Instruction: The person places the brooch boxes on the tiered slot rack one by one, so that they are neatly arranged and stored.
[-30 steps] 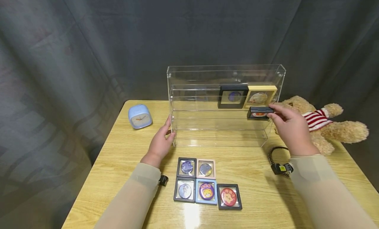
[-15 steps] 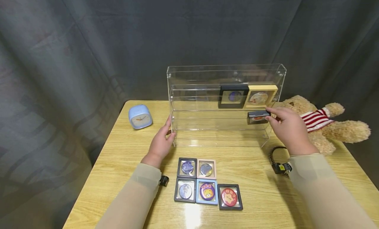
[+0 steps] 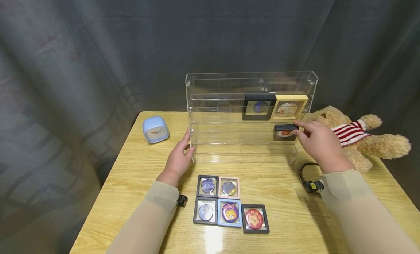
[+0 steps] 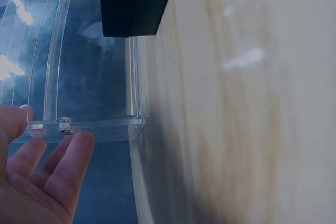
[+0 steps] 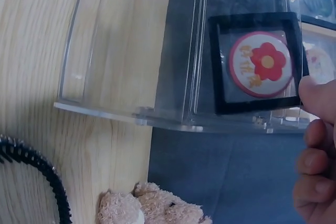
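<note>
Flower badge frame (image 5: pixel 257 65): at the right hand's thumb and forefinger, standing face-out in the tier below the yellow frame.
Right hand (image 3: pixel 319 146): pinches the frame's upper right corner, probably so the badge faces forward, uncovered.
Left hand (image 3: pixel 177 161): well apart from the right; thumb and fingers straddle the side wall, seemingly to steady the rack.
Clear rack (image 3: pixel 229 143): between the hands, upright, its tiers facing the person.
Yellow frame (image 3: pixel 289 107): just above the right fingertips; a dark frame (image 3: pixel 259 108) stands on its left in the same tier, likely side by side so both faces show.
Table frames: five lie flat, nearer the person than both hands; the red badge frame (image 3: pixel 255 219) is rightmost, perhaps laid out for easy reach.
Blue clock (image 3: pixel 155 130): left of the left hand.
Teddy bear (image 3: pixel 357 137): lying beyond the right hand's outer side.
</note>
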`<state>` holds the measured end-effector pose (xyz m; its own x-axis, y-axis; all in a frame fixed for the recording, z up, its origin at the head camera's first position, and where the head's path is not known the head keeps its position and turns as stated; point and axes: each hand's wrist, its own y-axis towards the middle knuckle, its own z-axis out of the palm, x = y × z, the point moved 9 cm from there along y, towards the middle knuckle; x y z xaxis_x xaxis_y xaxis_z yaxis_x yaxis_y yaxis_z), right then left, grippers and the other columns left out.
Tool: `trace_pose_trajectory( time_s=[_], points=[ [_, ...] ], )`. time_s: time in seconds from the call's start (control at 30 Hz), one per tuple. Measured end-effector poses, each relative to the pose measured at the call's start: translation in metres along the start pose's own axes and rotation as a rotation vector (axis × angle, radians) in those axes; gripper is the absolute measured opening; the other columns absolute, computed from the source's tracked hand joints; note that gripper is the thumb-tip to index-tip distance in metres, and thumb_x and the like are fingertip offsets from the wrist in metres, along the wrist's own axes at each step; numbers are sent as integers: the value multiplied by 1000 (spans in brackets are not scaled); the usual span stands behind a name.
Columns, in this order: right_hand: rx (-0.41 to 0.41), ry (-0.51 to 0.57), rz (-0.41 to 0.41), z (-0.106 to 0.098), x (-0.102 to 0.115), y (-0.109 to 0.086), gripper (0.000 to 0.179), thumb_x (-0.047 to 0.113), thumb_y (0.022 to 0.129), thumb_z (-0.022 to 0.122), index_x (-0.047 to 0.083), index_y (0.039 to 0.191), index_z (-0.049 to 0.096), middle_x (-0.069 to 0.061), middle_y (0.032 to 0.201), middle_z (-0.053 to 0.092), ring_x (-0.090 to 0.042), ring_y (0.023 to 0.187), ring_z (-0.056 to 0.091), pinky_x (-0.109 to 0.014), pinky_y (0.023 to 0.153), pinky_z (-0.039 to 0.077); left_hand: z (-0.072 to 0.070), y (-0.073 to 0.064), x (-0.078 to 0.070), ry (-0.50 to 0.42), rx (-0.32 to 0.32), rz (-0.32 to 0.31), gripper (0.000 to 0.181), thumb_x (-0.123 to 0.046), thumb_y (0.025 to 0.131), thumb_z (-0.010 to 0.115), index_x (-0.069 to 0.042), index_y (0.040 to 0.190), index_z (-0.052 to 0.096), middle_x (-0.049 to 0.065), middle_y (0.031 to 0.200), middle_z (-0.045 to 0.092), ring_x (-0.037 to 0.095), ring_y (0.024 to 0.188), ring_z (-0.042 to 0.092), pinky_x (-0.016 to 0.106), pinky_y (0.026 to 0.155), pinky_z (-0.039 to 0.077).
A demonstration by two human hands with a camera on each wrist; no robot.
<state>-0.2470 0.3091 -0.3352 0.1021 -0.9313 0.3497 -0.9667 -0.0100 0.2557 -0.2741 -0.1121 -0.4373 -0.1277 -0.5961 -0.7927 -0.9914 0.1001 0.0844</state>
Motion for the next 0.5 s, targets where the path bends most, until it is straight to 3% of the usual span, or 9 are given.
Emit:
trace_pose_trajectory(
  time_s=[0.27, 0.5],
  points=[
    [111, 17, 41, 8, -8, 0, 59, 53, 102, 43, 9, 140, 58, -27, 127, 58, -44, 105, 58, -60, 76, 45, 1, 1, 1, 13, 0, -6, 73, -23, 102, 58, -47, 156, 16, 11, 151, 43, 30, 125, 53, 50, 97, 48],
    [158, 38, 66, 12, -13, -3, 69, 62, 99, 39, 14, 146, 51, -27, 133, 54, -45, 111, 56, -64, 80, 44, -1, 0, 1, 18, -7, -5, 74, -22, 101, 59, -47, 156, 16, 10, 151, 43, 30, 124, 54, 51, 97, 48]
  ],
)
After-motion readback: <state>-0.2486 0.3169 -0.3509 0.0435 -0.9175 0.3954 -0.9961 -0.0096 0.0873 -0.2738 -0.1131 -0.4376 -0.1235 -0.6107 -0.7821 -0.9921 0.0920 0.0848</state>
